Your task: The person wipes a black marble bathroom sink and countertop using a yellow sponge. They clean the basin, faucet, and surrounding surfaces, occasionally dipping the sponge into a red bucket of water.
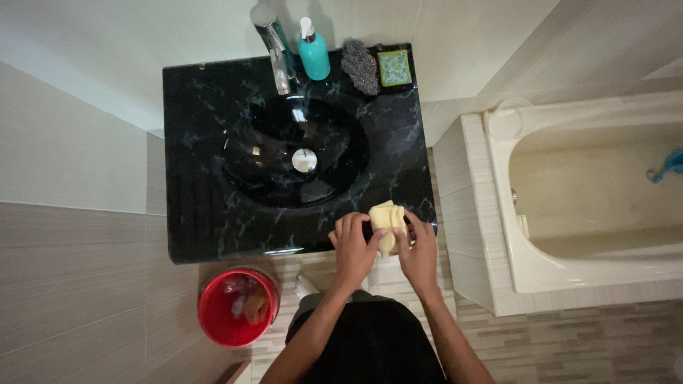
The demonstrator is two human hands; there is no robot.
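Grey tiled walls close in on the left of this small bathroom, and low against them on the floor stands a red bucket (237, 307) with some water and what looks like a rag in it. Beside it, further right, a black marbled tabletop (206, 213) carries an oval basin (256, 153) with a chrome drain plug (304, 160) at its middle. Along the back edge, left to right, stand a chrome tap (274, 46), a teal pump bottle (313, 51), a grey steel scourer (360, 67) and a small green-patterned sponge (394, 68).

At the front right corner of the tabletop the person's two hands meet on a folded yellow cloth (386, 217). The left hand (353, 245) has its grip clenched on the cloth's near left side, fingers curled over the fold. The right hand (420, 252) takes the right side, its grip also closed on the cloth, thumb pressing in from the edge. The cloth lies between them, just ahead of the fingertips, its long axis running away from the person toward the basin. Both hands are about equally near; the cloth rests on or just above the rim, and I cannot tell which.

Well apart to the right, past a tiled ledge, sits a cream bathtub (512, 213) with something blue (670, 165) at its far end.
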